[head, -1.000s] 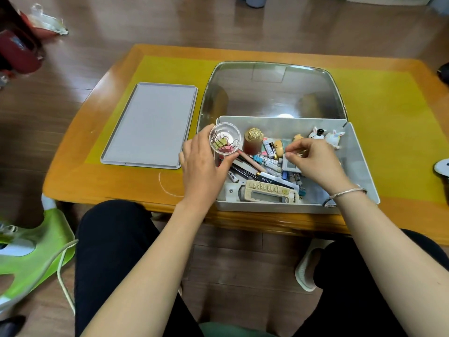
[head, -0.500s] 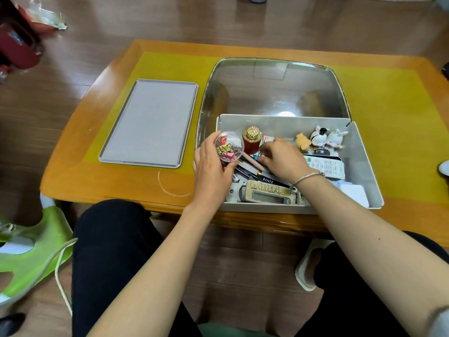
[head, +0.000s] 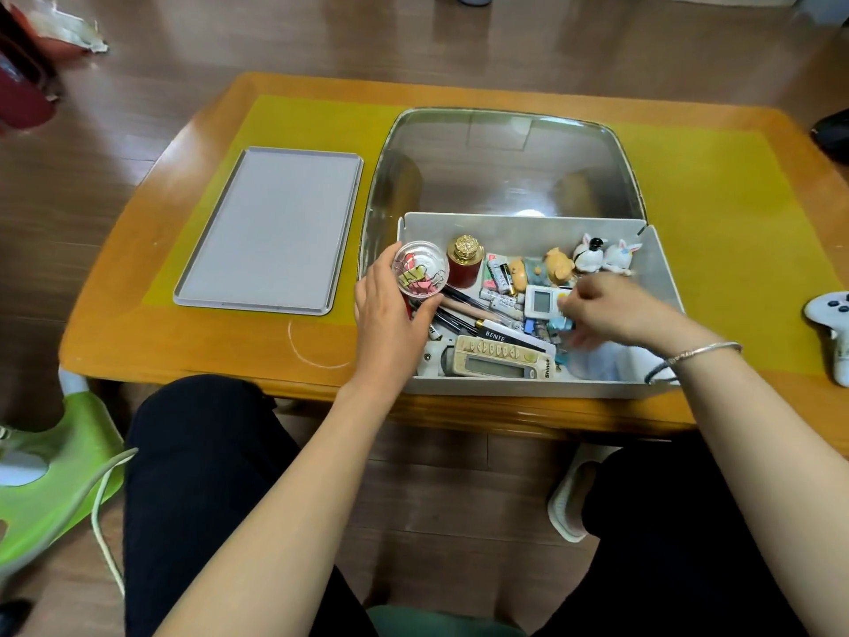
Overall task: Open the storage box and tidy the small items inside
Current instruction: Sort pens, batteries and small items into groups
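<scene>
— Where the counter (head: 138, 351) meets the person's knees, what sits at its near edge?

— The storage box (head: 661, 278), grey, open, long axis running left to right along that edge. Its lid (head: 271, 232) lies flat toward the counter's left side, long axis running near to far.

— And inside, nearest first?

— A cream remote (head: 498, 363) lies along the near wall, pointing left to right, with "Shinco" readable at its right end. Just behind it a dark strip (head: 514, 338) reads "BENTE". Pens (head: 464, 310) slant across the left half.

— The hands?

— The left hand (head: 395, 314) has its grip curled round a clear round tub (head: 421, 268) of coloured binder clips at the box's left wall. The right hand (head: 615, 310), a bangle (head: 703, 354) on its wrist, reaches into the right half; its fingers are bent over small bits beside a little white display unit (head: 542, 302), but it's blurred, and I cannot tell whether that grip is pinching anything.

— Farther back?

— A red bottle (head: 465, 262) with a gold cap stands upright, batteries (head: 498, 274) beside it, their print too small to read, then small figurines (head: 592, 256) along the far wall. Behind the box, a shiny tray (head: 505, 163). A white game controller (head: 834, 324) lies at the counter's right edge.
</scene>
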Demonstrator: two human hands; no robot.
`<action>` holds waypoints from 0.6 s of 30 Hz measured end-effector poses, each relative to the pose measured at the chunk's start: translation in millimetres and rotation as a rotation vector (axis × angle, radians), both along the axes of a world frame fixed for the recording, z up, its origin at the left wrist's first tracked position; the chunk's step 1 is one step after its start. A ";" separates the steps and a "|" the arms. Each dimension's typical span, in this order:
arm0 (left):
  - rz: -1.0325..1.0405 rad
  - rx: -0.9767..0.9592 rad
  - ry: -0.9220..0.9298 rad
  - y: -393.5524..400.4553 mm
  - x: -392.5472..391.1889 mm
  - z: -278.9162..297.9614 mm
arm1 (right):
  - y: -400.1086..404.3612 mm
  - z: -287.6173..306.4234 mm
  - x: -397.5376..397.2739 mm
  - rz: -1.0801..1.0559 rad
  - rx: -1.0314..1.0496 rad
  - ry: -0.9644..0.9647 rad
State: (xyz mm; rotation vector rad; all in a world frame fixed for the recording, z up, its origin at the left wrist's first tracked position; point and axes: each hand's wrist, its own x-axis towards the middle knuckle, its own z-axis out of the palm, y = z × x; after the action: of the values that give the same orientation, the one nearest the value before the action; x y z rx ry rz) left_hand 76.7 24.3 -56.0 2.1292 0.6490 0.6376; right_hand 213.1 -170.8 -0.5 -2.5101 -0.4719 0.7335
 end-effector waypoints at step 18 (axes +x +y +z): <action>0.021 0.024 -0.011 -1.8 -2.2 2.5 | 1.4 -15.0 -21.3 -0.069 -0.181 -0.030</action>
State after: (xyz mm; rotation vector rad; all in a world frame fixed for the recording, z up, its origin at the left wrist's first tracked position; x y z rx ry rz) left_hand 74.5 22.5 -53.5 2.1422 0.6621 0.6711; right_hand 191.8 -169.4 -15.4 -2.6939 -0.3408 0.7423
